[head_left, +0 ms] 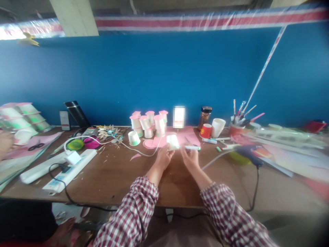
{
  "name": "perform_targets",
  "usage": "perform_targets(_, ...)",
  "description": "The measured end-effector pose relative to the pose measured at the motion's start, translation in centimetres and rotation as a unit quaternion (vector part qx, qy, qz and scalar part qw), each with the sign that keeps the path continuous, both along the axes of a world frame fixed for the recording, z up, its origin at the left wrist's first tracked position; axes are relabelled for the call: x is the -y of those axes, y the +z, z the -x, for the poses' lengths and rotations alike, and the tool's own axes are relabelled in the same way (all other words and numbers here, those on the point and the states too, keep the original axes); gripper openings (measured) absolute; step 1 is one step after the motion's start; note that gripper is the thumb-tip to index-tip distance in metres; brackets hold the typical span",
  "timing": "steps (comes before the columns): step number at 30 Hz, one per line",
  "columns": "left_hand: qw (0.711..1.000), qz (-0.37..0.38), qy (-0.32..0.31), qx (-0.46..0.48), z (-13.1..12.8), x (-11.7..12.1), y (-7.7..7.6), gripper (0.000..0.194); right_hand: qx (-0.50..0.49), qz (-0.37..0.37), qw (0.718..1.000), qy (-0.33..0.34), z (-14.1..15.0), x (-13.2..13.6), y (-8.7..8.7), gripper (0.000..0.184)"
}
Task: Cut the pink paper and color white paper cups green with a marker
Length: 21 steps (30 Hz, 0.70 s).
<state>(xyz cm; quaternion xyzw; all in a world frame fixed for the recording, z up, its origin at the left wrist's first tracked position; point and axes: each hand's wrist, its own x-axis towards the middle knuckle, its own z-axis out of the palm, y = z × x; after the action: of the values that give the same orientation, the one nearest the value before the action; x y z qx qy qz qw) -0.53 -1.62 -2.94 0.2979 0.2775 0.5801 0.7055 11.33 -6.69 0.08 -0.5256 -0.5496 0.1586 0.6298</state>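
Note:
Over the front middle of the table, my left hand (164, 157) is closed around a white paper cup (172, 142), which is tilted and washed out by light. To its right, my right hand (190, 158) grips a white marker (192, 148) with a green end, lying sideways across the fingers. Pink paper (189, 134) lies just beyond both hands. Left of it stand several stacked paper cups (147, 125) with pink tops and green bands. A single paper cup (134, 138) stands in front of them.
Power strips (70, 171) with cables lie at left, near scissors (36, 145). A red cup (206, 130), white cup (218, 127) and dark-lidded jar (205, 118) stand behind. At right are a glue gun (248, 154) and brush holder (235, 130). Another person's hand (6, 143) shows far left.

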Motion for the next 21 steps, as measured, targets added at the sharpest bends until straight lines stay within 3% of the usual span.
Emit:
perform_targets(6, 1.000, 0.005, 0.000, -0.006, 0.02, -0.33, -0.39, 0.017, 0.004, 0.004, 1.000, 0.008, 0.02, -0.03, -0.07, 0.019)
perform_targets(14, 0.998, -0.033, -0.049, -0.024, 0.04, 0.11, -0.23, 0.027, 0.004, 0.010, 1.000, 0.014, -0.06, -0.14, -0.32, 0.018)
perform_targets(21, 0.994, -0.078, -0.050, -0.066, 0.24, 0.18, -0.35, 0.015, 0.005, 0.013, 1.000, 0.013, -0.19, -0.22, -0.38, 0.019)
